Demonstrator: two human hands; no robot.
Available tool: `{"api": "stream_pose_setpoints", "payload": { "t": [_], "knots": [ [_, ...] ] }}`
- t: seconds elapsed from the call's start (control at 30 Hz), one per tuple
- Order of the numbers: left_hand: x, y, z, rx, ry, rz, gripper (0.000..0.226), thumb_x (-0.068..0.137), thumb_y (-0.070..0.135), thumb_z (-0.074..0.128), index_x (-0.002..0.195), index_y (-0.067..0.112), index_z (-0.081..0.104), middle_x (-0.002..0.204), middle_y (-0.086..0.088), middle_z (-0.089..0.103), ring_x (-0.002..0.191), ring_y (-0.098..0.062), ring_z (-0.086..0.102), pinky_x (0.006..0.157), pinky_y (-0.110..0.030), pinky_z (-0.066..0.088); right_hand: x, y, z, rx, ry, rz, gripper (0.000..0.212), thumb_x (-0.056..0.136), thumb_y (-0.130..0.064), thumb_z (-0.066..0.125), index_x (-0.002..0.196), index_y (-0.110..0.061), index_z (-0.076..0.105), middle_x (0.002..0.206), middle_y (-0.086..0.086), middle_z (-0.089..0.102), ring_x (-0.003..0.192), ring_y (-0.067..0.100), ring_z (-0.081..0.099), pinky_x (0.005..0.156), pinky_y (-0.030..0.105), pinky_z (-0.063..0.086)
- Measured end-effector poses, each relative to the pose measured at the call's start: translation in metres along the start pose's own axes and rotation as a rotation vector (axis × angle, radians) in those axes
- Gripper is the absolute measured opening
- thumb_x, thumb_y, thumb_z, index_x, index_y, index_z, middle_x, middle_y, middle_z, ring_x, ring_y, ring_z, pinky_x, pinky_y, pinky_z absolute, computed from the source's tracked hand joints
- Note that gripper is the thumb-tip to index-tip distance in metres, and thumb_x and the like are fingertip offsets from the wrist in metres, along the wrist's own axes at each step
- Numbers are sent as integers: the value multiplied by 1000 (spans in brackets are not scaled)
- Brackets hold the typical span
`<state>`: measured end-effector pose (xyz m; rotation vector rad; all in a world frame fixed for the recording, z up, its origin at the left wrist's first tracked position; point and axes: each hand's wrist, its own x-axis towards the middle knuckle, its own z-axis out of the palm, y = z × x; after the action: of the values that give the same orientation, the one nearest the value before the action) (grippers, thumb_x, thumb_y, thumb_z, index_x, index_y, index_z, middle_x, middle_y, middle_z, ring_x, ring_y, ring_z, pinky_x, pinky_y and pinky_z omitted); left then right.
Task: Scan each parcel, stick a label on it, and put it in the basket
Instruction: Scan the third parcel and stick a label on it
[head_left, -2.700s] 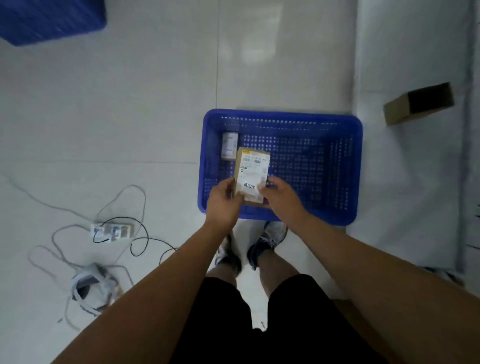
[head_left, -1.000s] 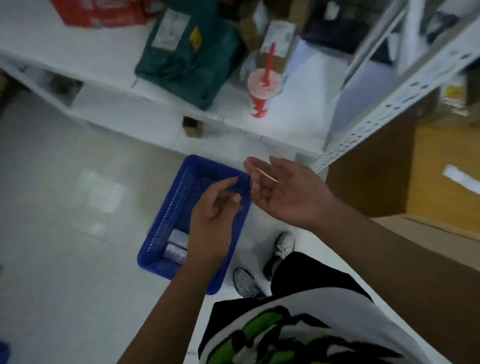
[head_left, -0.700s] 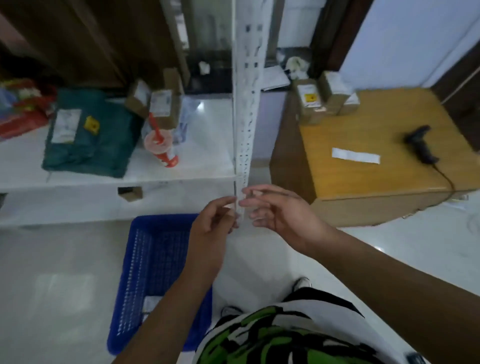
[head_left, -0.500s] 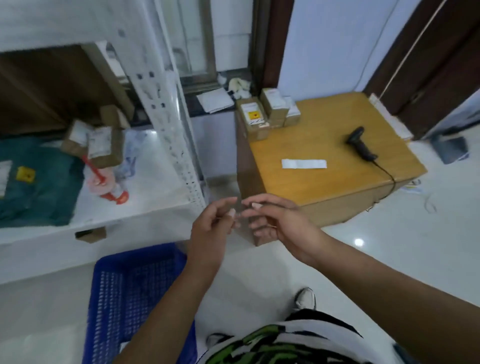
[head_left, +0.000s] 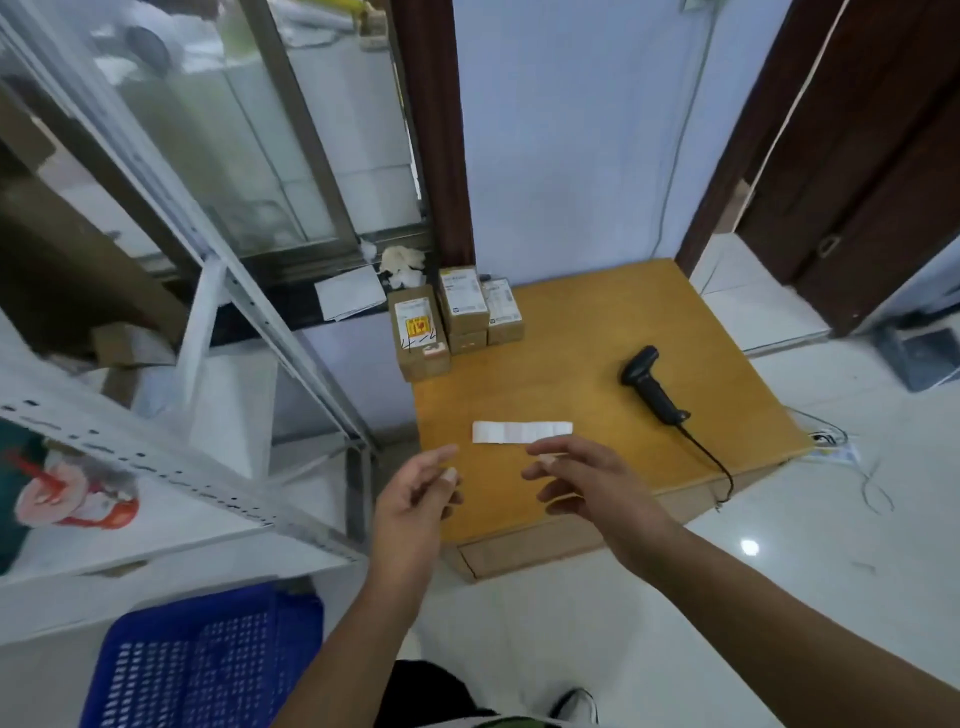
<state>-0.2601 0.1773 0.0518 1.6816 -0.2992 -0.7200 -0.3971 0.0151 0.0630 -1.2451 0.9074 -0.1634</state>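
Observation:
Several small cardboard parcels (head_left: 452, 322) with white labels stand at the far left corner of a wooden table (head_left: 587, 467). A white strip of labels (head_left: 522, 432) lies on the table's middle, and a black handheld scanner (head_left: 652, 384) with a cord lies to its right. My left hand (head_left: 415, 499) hovers over the table's near left edge, fingers apart and empty. My right hand (head_left: 587, 483) hovers just below the label strip, fingers spread, holding nothing. The blue basket (head_left: 202, 665) sits on the floor at the lower left.
A white metal shelf rack (head_left: 171, 457) stands to the left, with a red-and-white cup (head_left: 72, 499) on its shelf. A window and a dark wooden frame lie behind the table. Cables (head_left: 852, 457) trail on the white tiled floor to the right.
I have turned from the basket, where a labelled parcel was held, to the table. My hands, close together before, have moved apart and reach over the table's near edge.

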Motion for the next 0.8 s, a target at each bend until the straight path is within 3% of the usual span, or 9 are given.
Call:
{"api": "stream_pose_setpoints", "payload": {
  "t": [0.1, 0.23, 0.4, 0.53, 0.63, 0.73, 0.8],
  "knots": [
    [31, 0, 7, 28, 37, -24, 27, 103, 4, 59, 118, 19, 75, 96, -13, 74, 77, -8, 68, 69, -19, 55, 38, 2, -36, -131, -18, 48, 19, 103, -13, 57, 109, -18, 75, 101, 7, 79, 83, 21, 68, 77, 35, 58],
    [103, -8, 14, 92, 85, -57, 24, 104, 10, 59, 115, 25, 75, 101, -11, 75, 94, -24, 69, 85, -34, 55, 102, -9, -64, -277, -91, 103, 17, 99, -17, 65, 112, -24, 73, 105, 6, 78, 83, 18, 69, 75, 31, 59],
    [202, -20, 45, 157, 63, -102, 23, 105, 22, 60, 118, 36, 71, 115, 4, 72, 112, -21, 68, 103, -43, 55, 186, -53, -64, -185, 33, 62, 21, 103, -19, 58, 120, -25, 69, 110, 3, 77, 95, 23, 70, 81, 35, 58],
    [275, -16, 71, 163, 127, -105, 31, 103, 22, 61, 133, 31, 66, 128, 5, 69, 116, -19, 67, 103, -42, 55, 250, -70, -44, -165, 65, 51, 21, 101, -25, 63, 122, -27, 68, 115, 1, 75, 103, 24, 70, 86, 38, 59],
    [327, -9, 83, 273, 161, -73, 38, 99, 40, 60, 137, 37, 60, 135, 3, 65, 110, -18, 70, 95, -44, 59, 300, -67, -26, -205, 29, 53, 35, 100, -21, 64, 135, -25, 61, 125, 1, 68, 105, 14, 65, 85, 33, 56],
    [373, -8, 94, 446, 190, -84, 46, 99, 46, 58, 142, 30, 56, 145, 1, 52, 127, -24, 61, 106, -45, 52, 349, -65, -10, -246, -34, 73, 59, 100, -18, 64, 154, -20, 41, 136, -7, 55, 122, 13, 57, 97, 30, 49],
    [401, -12, 101, 577, 218, -126, 51, 101, 49, 57, 144, 22, 56, 149, -6, 47, 135, -29, 53, 112, -48, 47, 382, -67, -1, -273, -80, 85, 67, 99, -22, 64, 159, -19, 33, 140, -9, 48, 128, 13, 50, 97, 25, 43]
  ]
}}
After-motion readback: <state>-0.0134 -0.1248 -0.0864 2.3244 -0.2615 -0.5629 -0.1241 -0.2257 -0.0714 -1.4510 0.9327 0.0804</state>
